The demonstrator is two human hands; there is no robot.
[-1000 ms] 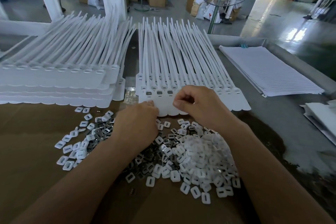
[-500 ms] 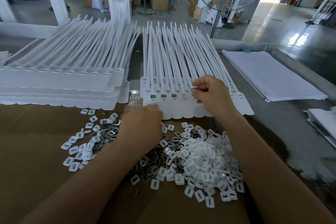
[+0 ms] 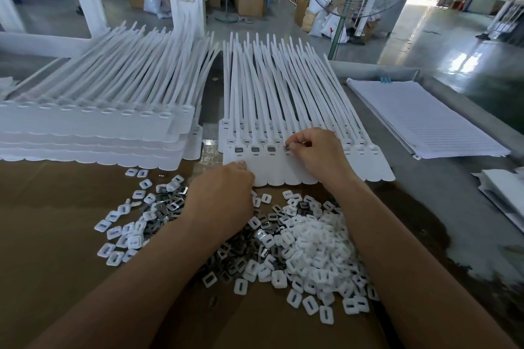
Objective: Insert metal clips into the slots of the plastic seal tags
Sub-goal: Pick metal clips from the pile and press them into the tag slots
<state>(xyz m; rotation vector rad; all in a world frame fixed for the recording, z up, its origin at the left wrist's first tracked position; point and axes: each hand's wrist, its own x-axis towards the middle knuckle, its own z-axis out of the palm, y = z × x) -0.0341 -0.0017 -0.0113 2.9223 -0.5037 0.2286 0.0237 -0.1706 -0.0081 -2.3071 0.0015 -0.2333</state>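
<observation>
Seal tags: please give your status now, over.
Right hand pinches clip, fourth along tags. Left hand at tags' near edge, grip hidden. Three clips seated to its left. Nothing in the way.

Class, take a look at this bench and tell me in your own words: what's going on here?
A person is working along a strip of white seal tags. The right hand pinches a metal clip at the fourth slot from the left; the three slots beside it hold fitted clips. The left hand lies over the loose pile of clips and white caps, fingertips at the strip's near edge. A stack of more tags lies to the left.
</observation>
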